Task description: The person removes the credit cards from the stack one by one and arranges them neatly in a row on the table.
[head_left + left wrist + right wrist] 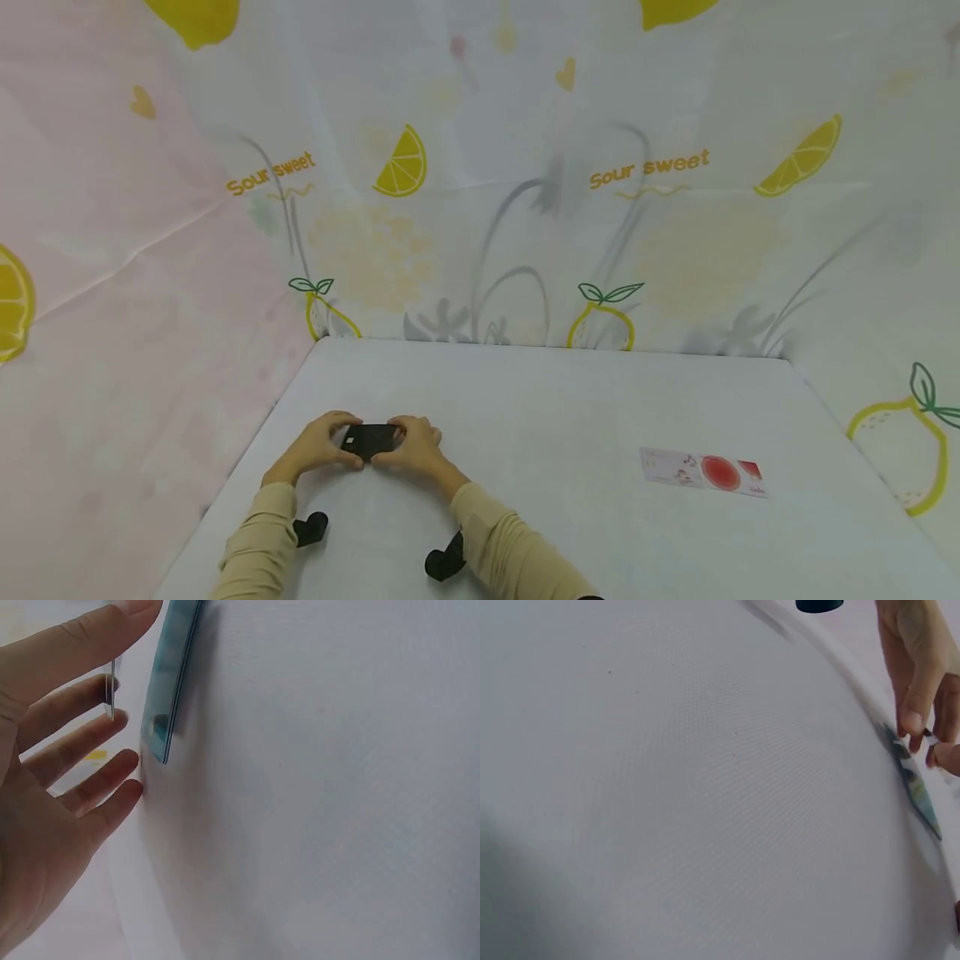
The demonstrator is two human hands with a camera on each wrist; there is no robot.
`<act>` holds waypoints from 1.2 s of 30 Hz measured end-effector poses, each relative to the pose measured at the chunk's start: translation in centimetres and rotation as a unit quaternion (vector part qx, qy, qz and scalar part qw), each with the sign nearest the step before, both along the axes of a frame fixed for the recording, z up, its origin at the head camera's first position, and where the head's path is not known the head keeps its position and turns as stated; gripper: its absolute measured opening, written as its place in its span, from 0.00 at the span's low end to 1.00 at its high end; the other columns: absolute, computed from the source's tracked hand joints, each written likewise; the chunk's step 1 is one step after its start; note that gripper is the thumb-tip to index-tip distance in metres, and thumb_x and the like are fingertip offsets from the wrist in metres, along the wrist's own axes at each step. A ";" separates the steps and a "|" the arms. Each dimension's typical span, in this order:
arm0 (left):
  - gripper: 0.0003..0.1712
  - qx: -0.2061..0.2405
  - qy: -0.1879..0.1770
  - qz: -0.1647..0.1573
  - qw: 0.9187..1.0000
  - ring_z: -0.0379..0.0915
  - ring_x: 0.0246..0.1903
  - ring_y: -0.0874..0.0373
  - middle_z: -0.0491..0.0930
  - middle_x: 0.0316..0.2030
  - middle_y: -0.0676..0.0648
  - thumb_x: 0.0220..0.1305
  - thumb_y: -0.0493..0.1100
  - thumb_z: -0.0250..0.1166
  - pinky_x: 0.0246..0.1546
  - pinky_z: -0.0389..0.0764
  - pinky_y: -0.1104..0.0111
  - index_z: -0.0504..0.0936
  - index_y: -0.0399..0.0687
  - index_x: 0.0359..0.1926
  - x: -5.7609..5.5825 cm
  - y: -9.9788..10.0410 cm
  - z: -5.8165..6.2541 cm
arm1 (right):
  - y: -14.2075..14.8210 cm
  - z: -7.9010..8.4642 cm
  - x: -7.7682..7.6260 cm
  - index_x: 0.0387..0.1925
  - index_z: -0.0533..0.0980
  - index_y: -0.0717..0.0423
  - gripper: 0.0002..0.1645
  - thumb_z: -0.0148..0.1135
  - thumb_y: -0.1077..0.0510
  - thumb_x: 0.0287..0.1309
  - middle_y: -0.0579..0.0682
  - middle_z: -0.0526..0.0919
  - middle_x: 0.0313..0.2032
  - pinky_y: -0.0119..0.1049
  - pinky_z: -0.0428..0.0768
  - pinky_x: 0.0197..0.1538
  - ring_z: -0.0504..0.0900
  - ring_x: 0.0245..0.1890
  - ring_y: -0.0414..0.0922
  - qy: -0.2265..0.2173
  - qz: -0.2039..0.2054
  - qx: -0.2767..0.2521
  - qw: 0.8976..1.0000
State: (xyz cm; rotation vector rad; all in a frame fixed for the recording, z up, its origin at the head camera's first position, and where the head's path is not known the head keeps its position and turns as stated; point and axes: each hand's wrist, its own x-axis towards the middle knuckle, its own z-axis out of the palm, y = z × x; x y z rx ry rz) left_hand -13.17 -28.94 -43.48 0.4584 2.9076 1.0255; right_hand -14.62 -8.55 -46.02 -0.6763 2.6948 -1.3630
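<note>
A dark, glossy phone-like slab [369, 442] lies flat on the white table, framed by both hands. My left hand [317, 446] is at its left end and my right hand [416, 450] at its right end. In the left wrist view, a thin clear sheet [110, 701] stands between the thumb and the spread fingers, just over the slab [161, 690], whose edge looks teal. In the right wrist view, the left thumb and fingers pinch this sheet [930, 737], and a right fingertip [949, 757] meets its near side. Most of the right hand is outside that view.
A long white and red printed card [705, 472] lies at the right of the white table [555, 425]. Black wrist mounts [446, 560] stick out from both sleeves. Behind the table hangs a cloth [510, 167] with lemon prints.
</note>
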 end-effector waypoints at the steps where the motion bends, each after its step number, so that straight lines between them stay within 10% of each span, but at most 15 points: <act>1: 0.39 -0.003 -0.003 0.003 1.000 0.68 0.51 0.31 0.75 0.49 0.30 0.32 0.41 0.81 0.51 0.71 0.44 0.78 0.29 0.48 0.0 0.0 0.2 | 0.2 0.1 -0.1 0.47 0.79 0.59 0.32 0.78 0.51 0.37 0.43 0.78 0.29 0.34 0.61 0.38 0.70 0.33 0.35 -0.002 0.007 -0.011 1.000; 10: 0.39 -0.013 -0.034 0.052 0.998 0.71 0.48 0.29 0.75 0.50 0.30 0.33 0.44 0.81 0.47 0.74 0.45 0.78 0.31 0.48 0.9 0.7 2.0 | 1.8 1.1 -0.4 0.52 0.78 0.58 0.36 0.77 0.50 0.37 0.42 0.79 0.31 0.30 0.62 0.37 0.72 0.33 0.33 0.014 0.040 -0.010 0.999; 36: 0.35 0.059 0.037 0.031 0.997 0.73 0.48 0.35 0.80 0.46 0.35 0.36 0.42 0.80 0.48 0.72 0.42 0.79 0.33 0.48 1.9 3.2 4.0 | 6.2 5.2 -0.6 0.50 0.79 0.57 0.35 0.78 0.49 0.38 0.44 0.81 0.34 0.33 0.61 0.41 0.76 0.39 0.41 0.069 0.084 0.037 0.993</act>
